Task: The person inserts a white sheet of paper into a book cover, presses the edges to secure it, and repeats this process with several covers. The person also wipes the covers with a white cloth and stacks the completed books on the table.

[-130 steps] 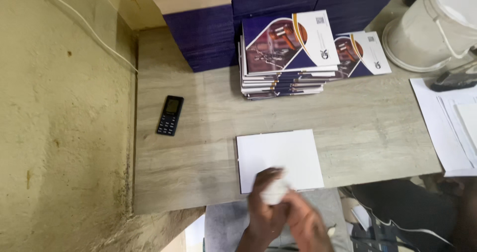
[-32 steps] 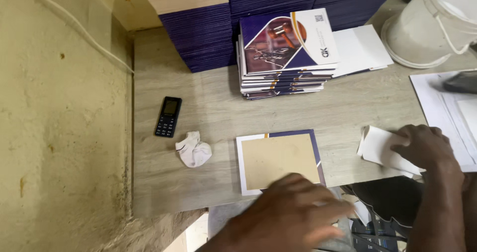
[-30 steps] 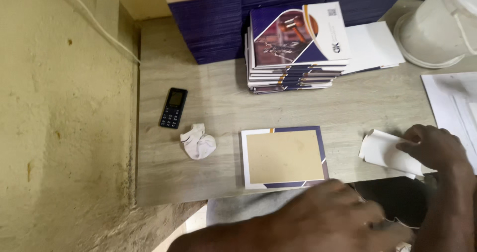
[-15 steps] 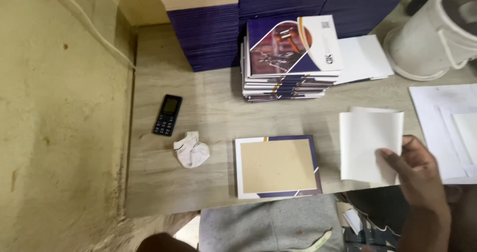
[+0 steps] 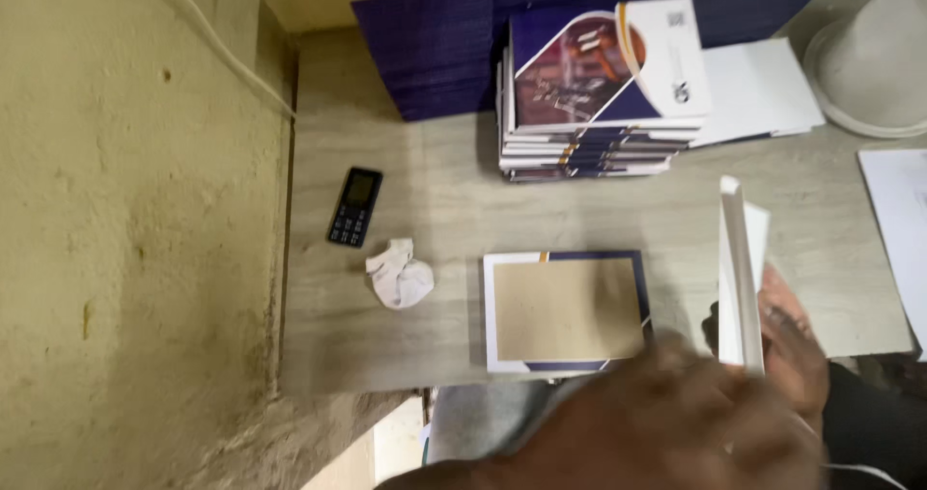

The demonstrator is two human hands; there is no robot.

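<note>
On the desk (image 5: 435, 200) we see one phone (image 5: 354, 206), one crumpled cloth (image 5: 400, 274), one brown-faced cover (image 5: 566, 309). Our blurred left hand (image 5: 666, 422) has come in; we cannot tell its grip. Our right hand (image 5: 794, 345) holds one white card (image 5: 740, 278), now tipped upright.

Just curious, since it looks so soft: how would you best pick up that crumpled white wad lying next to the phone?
Pinch the wad across its bunched middle, coming straight down from above. It lies loose on the table, with the phone a little way off at its upper left and the board to its right, so nothing blocks a top approach. Its crumpled folds should probably give fingers an easy hold.
</note>
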